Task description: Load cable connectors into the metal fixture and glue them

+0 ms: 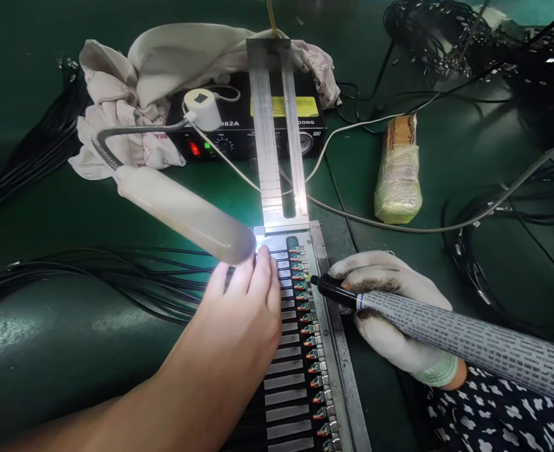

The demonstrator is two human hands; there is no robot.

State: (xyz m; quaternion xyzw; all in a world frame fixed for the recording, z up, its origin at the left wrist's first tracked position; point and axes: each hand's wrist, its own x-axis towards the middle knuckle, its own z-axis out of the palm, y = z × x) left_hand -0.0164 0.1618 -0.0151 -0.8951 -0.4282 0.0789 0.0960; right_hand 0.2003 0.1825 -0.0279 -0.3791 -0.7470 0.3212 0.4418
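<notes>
My bare left hand [246, 307] lies with its fingers stretched out over black cables [173, 270] at the far end of a long metal fixture [321, 301]. Small connectors with orange and green wires [308, 328] sit in a row along this fixture. In a soiled white glove, my right hand [406, 279] is closed round a thick tube-shaped applicator [427, 323] with a grey printed pattern. Its black tip [321, 284] points left and reaches the connector row near the fixture's far end. Whether the tip touches a connector is hard to tell.
A white lamp [187, 216] on a flexible neck hangs low over my left fingers. Behind stand a black control box [236, 103] with dials and an upright slotted metal plate [263, 125]. A plastic-wrapped block [398, 176] and cable bundles [474, 263] lie at the right.
</notes>
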